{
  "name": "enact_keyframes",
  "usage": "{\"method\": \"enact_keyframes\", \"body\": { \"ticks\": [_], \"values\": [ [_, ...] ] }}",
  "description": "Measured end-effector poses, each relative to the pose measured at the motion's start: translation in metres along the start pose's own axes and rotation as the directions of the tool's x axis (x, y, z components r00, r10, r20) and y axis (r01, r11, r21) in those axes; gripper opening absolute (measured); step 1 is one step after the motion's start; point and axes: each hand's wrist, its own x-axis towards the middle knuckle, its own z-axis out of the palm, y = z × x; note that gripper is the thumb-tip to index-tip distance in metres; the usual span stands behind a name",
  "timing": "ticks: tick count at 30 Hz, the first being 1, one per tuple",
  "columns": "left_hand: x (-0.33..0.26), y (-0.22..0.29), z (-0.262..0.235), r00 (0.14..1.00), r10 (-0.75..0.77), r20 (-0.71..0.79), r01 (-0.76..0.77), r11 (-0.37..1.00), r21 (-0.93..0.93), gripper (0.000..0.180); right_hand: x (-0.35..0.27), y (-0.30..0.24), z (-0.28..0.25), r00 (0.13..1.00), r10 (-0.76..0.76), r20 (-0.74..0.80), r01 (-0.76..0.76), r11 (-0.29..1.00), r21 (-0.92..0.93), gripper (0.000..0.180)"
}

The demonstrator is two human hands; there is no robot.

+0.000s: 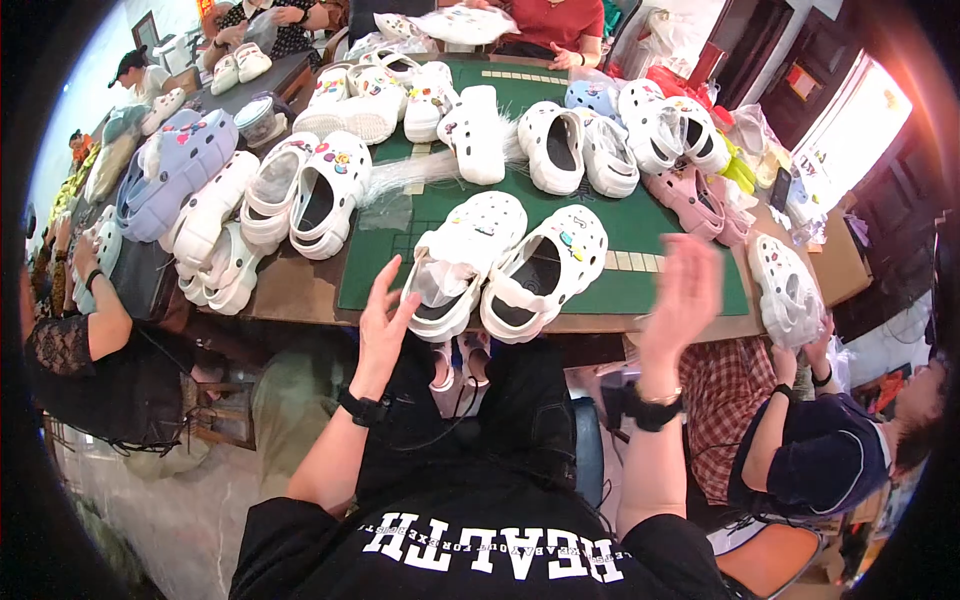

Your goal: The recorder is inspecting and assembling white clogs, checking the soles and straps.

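Head cam, one view: looks steeply down, close over table (pixel 300 290) edge.

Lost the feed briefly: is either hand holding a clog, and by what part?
Nothing held. Left hand and right hand are open, empty, raised before the two white clogs.

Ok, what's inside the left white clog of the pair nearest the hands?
Crumpled white stuffing fills the left clog; its insole is hidden. The right clog shows a dark empty opening.
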Motion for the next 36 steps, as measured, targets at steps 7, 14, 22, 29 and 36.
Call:
{"method": "enact_keyframes", "body": {
  "ticks": [7, 14, 22, 29, 36],
  "values": [
    [-0.016, -0.019, 0.025, 0.992, -0.027, 0.126, 0.017, 0.997, 0.081, 0.068, -0.079, -0.010, 0.041, 0.691, 0.181, 0.700, 0.139, 0.917, -0.373, 0.036],
    [-0.023, -0.021, 0.029, 0.968, -0.088, 0.236, 0.077, 0.996, 0.054, 0.069, -0.062, -0.015, 0.016, 0.552, 0.023, 0.834, 0.164, 0.977, -0.135, 0.058],
    [-0.027, -0.004, 0.075, 0.945, -0.049, 0.322, 0.022, 0.996, 0.086, 0.067, -0.019, 0.006, 0.005, 0.286, 0.351, 0.892, 0.088, 0.917, -0.389, 0.071],
    [-0.028, 0.016, 0.163, 0.898, -0.007, 0.439, -0.003, 1.000, 0.023, 0.069, 0.029, 0.043, -0.047, 0.404, 0.247, 0.881, 0.248, 0.897, -0.365, 0.035],
    [-0.014, 0.026, 0.284, 0.829, 0.124, 0.545, -0.090, 0.992, -0.089, 0.076, 0.064, 0.086, -0.138, 0.622, 0.179, 0.763, 0.381, 0.781, -0.495, 0.036]
  ]
}}
